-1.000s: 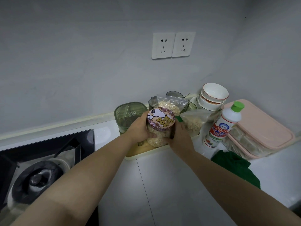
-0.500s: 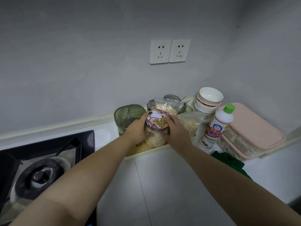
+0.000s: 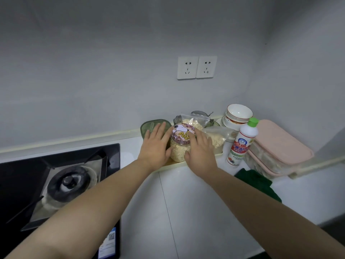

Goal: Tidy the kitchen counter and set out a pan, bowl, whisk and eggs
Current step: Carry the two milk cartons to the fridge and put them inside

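Left hand [image 3: 155, 144] and right hand [image 3: 200, 149] are held open, fingers straight; the jar [image 3: 178, 153] between them may be toppled if brushed.

A clear jar [image 3: 178, 147] of pale flakes, cartoon-dog lid on, stands upright at the front edge of the tray [image 3: 171, 166].

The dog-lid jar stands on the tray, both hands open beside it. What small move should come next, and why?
Probably draw both hands back from the jar: it stands on the tray, the left hand and right hand lie open, gripping nothing; the stacked bowls are not yet set out.
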`<state>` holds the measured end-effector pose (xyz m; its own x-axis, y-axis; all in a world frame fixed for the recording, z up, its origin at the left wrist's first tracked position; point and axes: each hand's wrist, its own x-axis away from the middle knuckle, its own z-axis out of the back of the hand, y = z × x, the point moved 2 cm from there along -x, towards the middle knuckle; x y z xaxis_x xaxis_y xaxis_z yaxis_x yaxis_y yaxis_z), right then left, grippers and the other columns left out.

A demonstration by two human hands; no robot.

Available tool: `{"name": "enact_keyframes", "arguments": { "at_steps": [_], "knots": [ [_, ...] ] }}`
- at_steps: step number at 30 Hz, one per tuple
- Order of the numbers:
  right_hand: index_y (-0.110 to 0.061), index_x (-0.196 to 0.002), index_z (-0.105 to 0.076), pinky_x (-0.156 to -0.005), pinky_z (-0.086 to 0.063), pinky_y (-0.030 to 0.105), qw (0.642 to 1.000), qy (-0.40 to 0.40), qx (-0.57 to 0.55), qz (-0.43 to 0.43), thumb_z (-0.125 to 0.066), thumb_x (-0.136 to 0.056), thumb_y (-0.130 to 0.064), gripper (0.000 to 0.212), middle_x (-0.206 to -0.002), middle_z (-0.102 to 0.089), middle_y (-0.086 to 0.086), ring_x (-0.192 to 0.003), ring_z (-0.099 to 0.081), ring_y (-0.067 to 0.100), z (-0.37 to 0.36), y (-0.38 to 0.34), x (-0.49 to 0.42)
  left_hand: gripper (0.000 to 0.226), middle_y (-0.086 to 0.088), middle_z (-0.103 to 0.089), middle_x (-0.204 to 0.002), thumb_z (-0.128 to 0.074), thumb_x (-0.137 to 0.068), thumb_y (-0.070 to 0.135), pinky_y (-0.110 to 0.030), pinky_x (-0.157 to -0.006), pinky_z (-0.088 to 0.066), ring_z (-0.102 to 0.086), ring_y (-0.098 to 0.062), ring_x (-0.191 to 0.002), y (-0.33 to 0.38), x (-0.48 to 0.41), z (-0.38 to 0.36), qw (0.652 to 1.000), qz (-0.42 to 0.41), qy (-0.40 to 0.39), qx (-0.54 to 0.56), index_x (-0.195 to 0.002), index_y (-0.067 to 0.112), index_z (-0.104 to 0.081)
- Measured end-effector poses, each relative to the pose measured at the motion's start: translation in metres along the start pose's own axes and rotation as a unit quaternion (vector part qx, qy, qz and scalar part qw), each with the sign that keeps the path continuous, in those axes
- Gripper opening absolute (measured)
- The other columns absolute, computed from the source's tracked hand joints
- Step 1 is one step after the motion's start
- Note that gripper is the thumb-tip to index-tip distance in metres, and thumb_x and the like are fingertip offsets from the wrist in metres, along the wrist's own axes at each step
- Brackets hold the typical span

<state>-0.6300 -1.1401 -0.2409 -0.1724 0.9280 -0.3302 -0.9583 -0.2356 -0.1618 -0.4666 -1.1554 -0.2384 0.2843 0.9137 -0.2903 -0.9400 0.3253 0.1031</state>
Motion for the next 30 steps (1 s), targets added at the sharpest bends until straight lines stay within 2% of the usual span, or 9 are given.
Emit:
{"name": "enact_keyframes", "arguments": {
  "at_steps": [2, 6, 8, 10, 13, 17, 21, 24, 30],
  "knots": [
    [-0.008, -0.138, -0.042, -0.113, -0.017, 0.052, 1.0, 0.002, 0.014, 0.013, -0.061, -0.081, -0.026, 0.063, -0.152, -0.029, 0.014, -0.141, -0.025, 0.031, 0.008, -0.013, 0.003, 0.07, -0.007, -0.012, -0.159, -0.051, -0.091, 0.037, -0.051, -0.116, -0.014, -0.009, -0.027, -0.147, -0.001, 0.012, 0.013, 0.999, -0.01, 0.037, -0.02, -0.151, 0.021, -0.02],
    [-0.007, -0.129, -0.053, -0.105, -0.032, 0.056, 0.999, 0.009, 0.036, 0.034, -0.069, -0.071, -0.029, 0.064, -0.139, -0.047, 0.017, -0.131, -0.042, 0.034, 0.019, -0.047, 0.009, 0.067, -0.006, -0.009, -0.16, -0.048, -0.093, 0.038, -0.052, -0.115, -0.008, -0.005, -0.027, -0.147, -0.015, 0.045, 0.038, 0.998, 0.007, 0.052, -0.044, -0.151, 0.02, -0.02],
    [-0.006, -0.131, -0.051, -0.107, -0.029, 0.059, 0.998, 0.021, 0.037, 0.049, -0.068, -0.074, -0.03, 0.064, -0.141, -0.046, 0.018, -0.133, -0.041, 0.034, 0.025, -0.076, 0.016, 0.065, -0.01, -0.019, -0.157, -0.049, -0.091, 0.038, -0.056, -0.112, -0.017, -0.016, -0.031, -0.145, -0.032, 0.07, 0.051, 0.996, 0.015, 0.067, -0.061, -0.149, 0.018, -0.026],
    [-0.007, -0.14, -0.042, -0.112, -0.016, 0.057, 0.997, 0.019, 0.035, 0.064, -0.06, -0.082, -0.031, 0.065, -0.15, -0.034, 0.017, -0.141, -0.028, 0.032, 0.03, -0.1, 0.023, 0.064, -0.013, -0.031, -0.153, -0.044, -0.088, 0.041, -0.059, -0.106, -0.028, -0.03, -0.034, -0.14, -0.048, 0.09, 0.061, 0.993, 0.028, 0.074, -0.091, -0.146, 0.016, -0.032],
    [-0.01, -0.147, -0.027, -0.115, -0.002, 0.054, 0.995, 0.001, 0.017, 0.094, -0.05, -0.09, -0.033, 0.065, -0.157, -0.017, 0.013, -0.147, -0.009, 0.027, 0.036, -0.157, 0.041, 0.068, -0.013, -0.03, -0.153, -0.053, -0.087, 0.042, -0.059, -0.106, -0.029, -0.029, -0.034, -0.141, -0.083, 0.139, 0.083, 0.989, 0.06, 0.065, -0.123, -0.146, 0.016, -0.033],
    [-0.011, -0.148, -0.024, -0.115, 0.001, 0.054, 0.992, -0.002, -0.01, 0.126, -0.046, -0.093, -0.033, 0.063, -0.158, -0.014, 0.012, -0.147, -0.006, 0.027, 0.043, -0.236, 0.068, 0.069, -0.014, -0.034, -0.151, -0.06, -0.084, 0.04, -0.059, -0.104, -0.032, -0.032, -0.035, -0.139, -0.121, 0.21, 0.121, 0.981, 0.089, 0.073, -0.157, -0.144, 0.015, -0.039],
    [-0.012, -0.148, -0.026, -0.115, -0.002, 0.054, 0.986, -0.001, -0.03, 0.167, -0.046, -0.094, -0.035, 0.061, -0.157, -0.017, 0.012, -0.147, -0.009, 0.027, 0.044, -0.319, 0.095, 0.067, -0.012, -0.031, -0.153, -0.053, -0.087, 0.043, -0.059, -0.106, -0.03, -0.028, -0.033, -0.142, -0.164, 0.287, 0.155, 0.974, 0.118, 0.077, -0.176, -0.146, 0.018, -0.034],
    [-0.012, -0.148, -0.026, -0.115, -0.005, 0.055, 0.978, 0.002, -0.021, 0.209, -0.045, -0.094, -0.036, 0.062, -0.157, -0.017, 0.011, -0.147, -0.009, 0.027, 0.041, -0.383, 0.117, 0.065, -0.01, -0.024, -0.156, -0.041, -0.09, 0.046, -0.059, -0.109, -0.024, -0.02, -0.031, -0.144, -0.198, 0.346, 0.18, 0.966, 0.168, 0.069, -0.184, -0.149, 0.019, -0.028],
    [-0.012, -0.15, -0.018, -0.116, -0.001, 0.054, 0.955, -0.014, -0.022, 0.297, -0.037, -0.096, -0.04, 0.064, -0.159, -0.011, 0.009, -0.147, -0.004, 0.025, 0.037, -0.507, 0.159, 0.067, -0.01, -0.021, -0.157, -0.045, -0.091, 0.048, -0.059, -0.11, -0.021, -0.015, -0.031, -0.146, -0.266, 0.464, 0.224, 0.938, 0.269, 0.058, -0.212, -0.149, 0.019, -0.026]
  ]
}}
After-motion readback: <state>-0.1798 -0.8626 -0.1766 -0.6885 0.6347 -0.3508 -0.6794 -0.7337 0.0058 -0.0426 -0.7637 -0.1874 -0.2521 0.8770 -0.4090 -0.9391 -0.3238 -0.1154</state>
